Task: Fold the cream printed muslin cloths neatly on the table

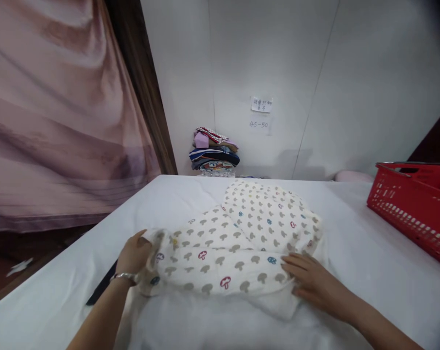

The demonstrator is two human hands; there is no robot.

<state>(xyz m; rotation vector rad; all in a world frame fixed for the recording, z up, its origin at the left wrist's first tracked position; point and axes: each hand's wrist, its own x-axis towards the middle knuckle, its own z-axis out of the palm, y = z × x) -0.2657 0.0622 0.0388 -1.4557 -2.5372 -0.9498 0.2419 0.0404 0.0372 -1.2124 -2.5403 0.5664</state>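
Note:
A white cloth with a mushroom print [220, 238] lies partly folded and creased across the white-covered table, its rounded upper part reaching toward the far edge. At its left end, my left hand [135, 255], with a bracelet at the wrist, is closed on the bunched edge; some fingertips are hidden by the fabric. My right hand [310, 279] rests on the right end, fingers stretched out and apart, touching the fabric. Beside my left wrist lies a dark flat object [102, 284], partly covered by the arm.
A red plastic basket [409, 214] stands at the table's right side. Past the far edge is a stack of folded clothes [214, 150] against the white wall [234, 58], which carries paper notes [260, 114]. A pink curtain [59, 116] hangs on the left.

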